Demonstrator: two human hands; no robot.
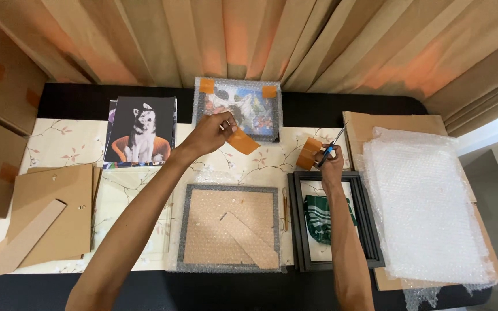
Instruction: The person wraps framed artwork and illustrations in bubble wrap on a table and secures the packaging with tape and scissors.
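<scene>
Curtained backdrop, floral-cloth table (59,144). Left hand (211,133) pinching cut tape strip (242,141) over bubble-wrapped picture (238,108). Right hand (329,163) clenched on scissors (331,147) and tape roll (309,153). Risk: dangling strip folding, sticking to itself; open blades nicking wrap.

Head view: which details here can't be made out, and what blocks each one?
- Tape roll: partly behind the right hand; grip unclear.
- Scissors: too small to tell whether the blades are open.
- Green cloth in the black frame: partly covered by the right forearm.
- Bubble-wrapped picture: blurred by wrap; the left hand, holding a tape strip, covers a corner.
- Bubble wrap stack: hides the cardboard beneath.
</scene>
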